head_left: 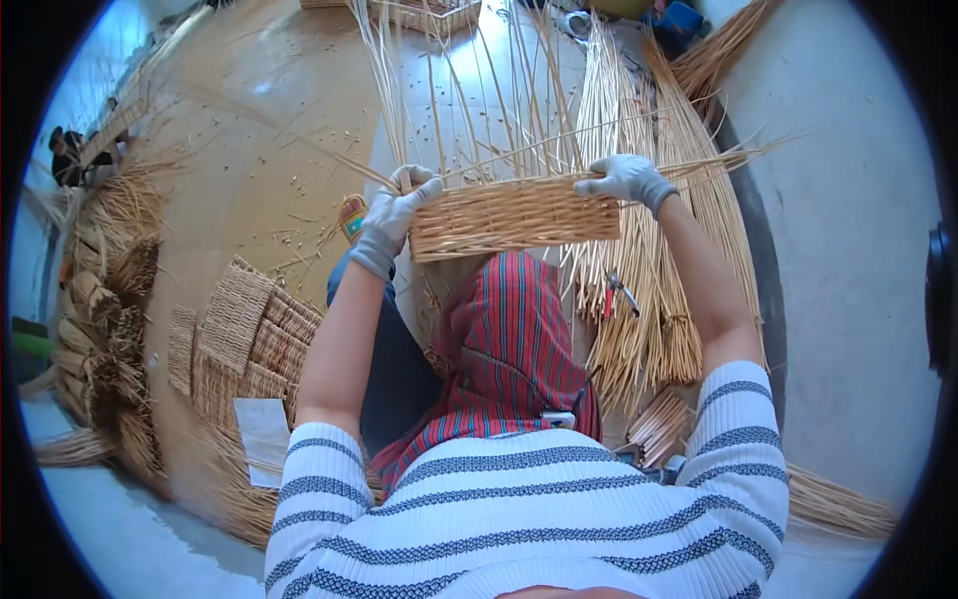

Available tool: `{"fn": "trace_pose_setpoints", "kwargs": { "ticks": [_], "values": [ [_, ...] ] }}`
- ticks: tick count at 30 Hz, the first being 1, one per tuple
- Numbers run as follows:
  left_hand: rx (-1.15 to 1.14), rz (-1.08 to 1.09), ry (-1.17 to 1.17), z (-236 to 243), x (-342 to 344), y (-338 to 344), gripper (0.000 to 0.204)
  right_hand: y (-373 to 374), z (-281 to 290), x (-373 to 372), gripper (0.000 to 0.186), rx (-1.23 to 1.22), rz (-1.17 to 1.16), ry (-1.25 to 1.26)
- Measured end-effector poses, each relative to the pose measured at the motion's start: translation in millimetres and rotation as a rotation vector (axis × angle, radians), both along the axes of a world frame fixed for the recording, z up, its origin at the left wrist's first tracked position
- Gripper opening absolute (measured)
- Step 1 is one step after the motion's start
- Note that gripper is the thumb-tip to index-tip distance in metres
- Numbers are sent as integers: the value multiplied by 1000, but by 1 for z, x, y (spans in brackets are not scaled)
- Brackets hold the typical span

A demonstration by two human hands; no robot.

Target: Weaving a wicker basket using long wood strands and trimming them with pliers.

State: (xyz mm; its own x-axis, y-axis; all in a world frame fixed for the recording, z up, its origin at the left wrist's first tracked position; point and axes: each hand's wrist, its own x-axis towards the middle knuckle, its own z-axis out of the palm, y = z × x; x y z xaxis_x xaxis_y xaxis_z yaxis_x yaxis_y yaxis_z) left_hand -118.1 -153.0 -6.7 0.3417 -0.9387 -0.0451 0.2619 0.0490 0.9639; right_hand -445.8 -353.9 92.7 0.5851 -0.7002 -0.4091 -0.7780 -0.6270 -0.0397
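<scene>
A woven wicker panel (514, 220), tan and oblong, is held up in front of me above my lap. Long loose rods (489, 100) stick out from its far edge and fan away from me. In a grey-white glove, my left hand (404, 205) is closed around the panel's left end, where a few rods cross the fingers. My right hand (627, 182), gloved the same way, grips the far right corner, with rods running out to the right past the wrist. The fingers' undersides are hidden. A red striped cloth (519, 349) covers my lap below the panel.
Woven panels (239, 319) are stacked on the floor at left, near a white sheet (261, 439). Bundled rods (115, 329) line the left wall. Loose rods (669, 299) lie at right, with red-handled cutters (621, 295) on them. Scraps litter the tan floor (269, 150).
</scene>
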Motion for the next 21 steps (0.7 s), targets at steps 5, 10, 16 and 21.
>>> {"fn": "trace_pose_setpoints", "kwargs": {
  "ticks": [5, 10, 16, 21],
  "values": [
    [-128, 136, -43, -22, 1, 7, 21, 19, -8, 9, 96, -158, -44, -78],
    [-105, 186, 59, -11, -3, 14, 21, 34, -16, 11, 87, -261, -102, -115],
    [-170, 349, -150, -6, 4, 43, 17, 69, -1, 37, 78, -299, -161, -145],
    [-245, 394, -97, -6, 27, 61, 11, 81, -12, 62, 81, -418, -70, -227]
  ]
}}
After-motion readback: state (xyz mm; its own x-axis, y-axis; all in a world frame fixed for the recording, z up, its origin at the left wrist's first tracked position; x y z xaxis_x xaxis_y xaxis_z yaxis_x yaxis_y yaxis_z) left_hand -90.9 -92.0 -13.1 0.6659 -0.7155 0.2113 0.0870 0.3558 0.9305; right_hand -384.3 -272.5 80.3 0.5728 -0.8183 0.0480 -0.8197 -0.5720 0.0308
